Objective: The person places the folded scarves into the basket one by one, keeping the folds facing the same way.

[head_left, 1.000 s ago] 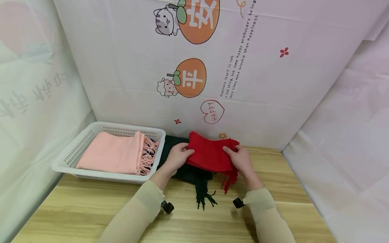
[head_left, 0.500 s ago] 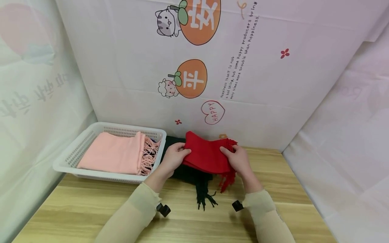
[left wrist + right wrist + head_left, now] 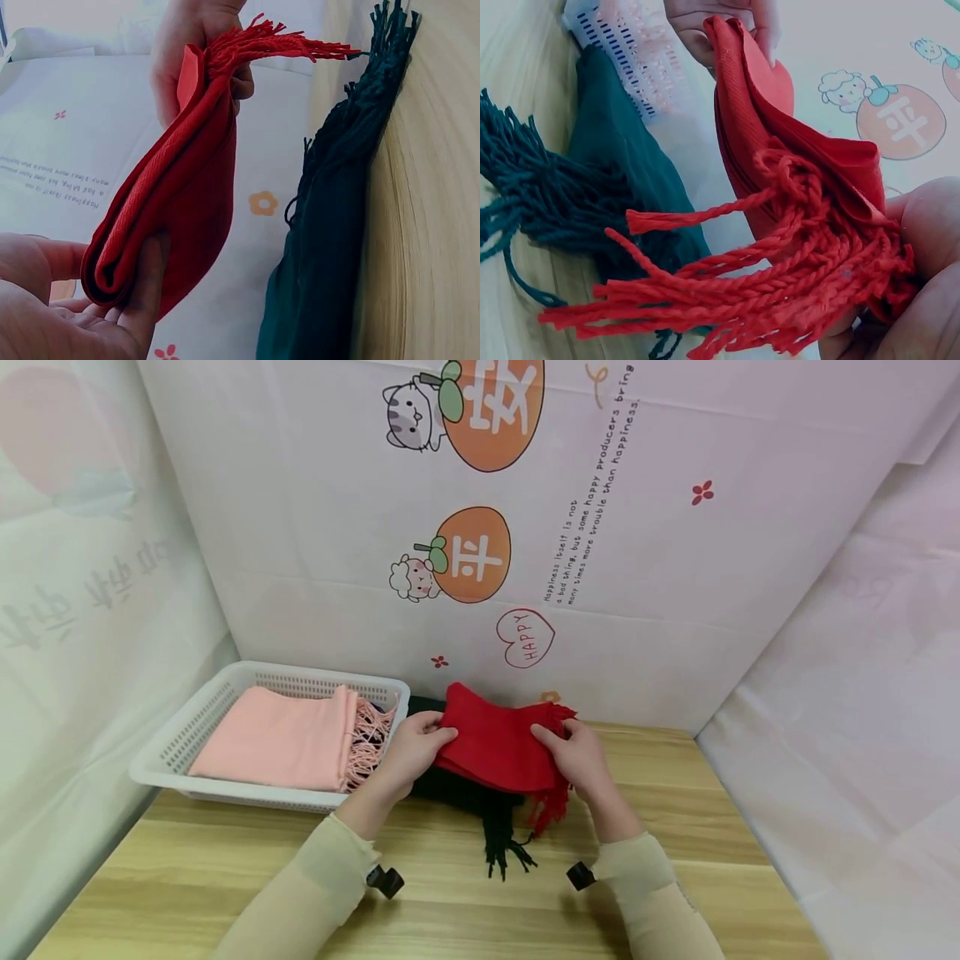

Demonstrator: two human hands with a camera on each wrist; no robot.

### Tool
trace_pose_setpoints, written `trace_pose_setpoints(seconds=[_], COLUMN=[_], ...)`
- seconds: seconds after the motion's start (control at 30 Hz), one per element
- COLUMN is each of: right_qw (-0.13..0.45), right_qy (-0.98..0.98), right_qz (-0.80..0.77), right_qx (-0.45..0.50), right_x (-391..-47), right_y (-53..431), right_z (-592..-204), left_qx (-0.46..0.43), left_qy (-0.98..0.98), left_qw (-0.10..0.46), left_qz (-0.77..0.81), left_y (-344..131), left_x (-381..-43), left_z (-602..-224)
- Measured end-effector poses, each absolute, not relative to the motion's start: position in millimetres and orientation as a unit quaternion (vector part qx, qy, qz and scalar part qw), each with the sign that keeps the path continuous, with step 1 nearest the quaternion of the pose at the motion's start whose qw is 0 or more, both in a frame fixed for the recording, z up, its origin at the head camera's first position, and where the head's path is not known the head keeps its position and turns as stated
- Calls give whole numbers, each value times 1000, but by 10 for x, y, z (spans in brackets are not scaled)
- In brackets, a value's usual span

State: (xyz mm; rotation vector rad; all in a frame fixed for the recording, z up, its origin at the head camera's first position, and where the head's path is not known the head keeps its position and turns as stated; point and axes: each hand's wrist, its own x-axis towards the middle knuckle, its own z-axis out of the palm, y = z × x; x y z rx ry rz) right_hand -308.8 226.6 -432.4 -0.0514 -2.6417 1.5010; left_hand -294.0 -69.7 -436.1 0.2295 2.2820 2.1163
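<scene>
A folded red scarf is held up between both hands. My left hand pinches its folded left end, thumb on top and fingers beneath; the left wrist view shows the layers of the red scarf between them. My right hand grips the fringed right end, and the red fringe hangs loose past it. Below the red scarf lies a folded dark green scarf on the table, partly hidden by it. In the left wrist view a gap shows between the red scarf and the green scarf.
To the left stands a white perforated basket holding a folded pink scarf with its fringe to the right. Something dark blue peeks out under that fringe. The wooden table meets a white printed backdrop behind the scarves.
Both hands have shifted left with the red scarf, toward the basket, so it covers more of the green scarf's left part. The grip stays the same; basket and pink scarf have not moved.
</scene>
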Motion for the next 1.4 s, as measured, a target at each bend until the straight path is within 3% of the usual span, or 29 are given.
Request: trace_pose_setpoints(seconds=[0.77, 1.4], right_qw=[50, 22], right_qy=[-847, -831], right_qz=[529, 555], right_qx=[8, 24], right_x=[-2930, -2838], right_y=[1928, 1776], right_z=[-4239, -4173], left_qx=[48, 64], left_qy=[738, 713], left_qw=[-3, 19], left_qz=[673, 698], left_y=[-1028, -1282], left_x=[-2820, -2729], left_z=[-4210, -4222])
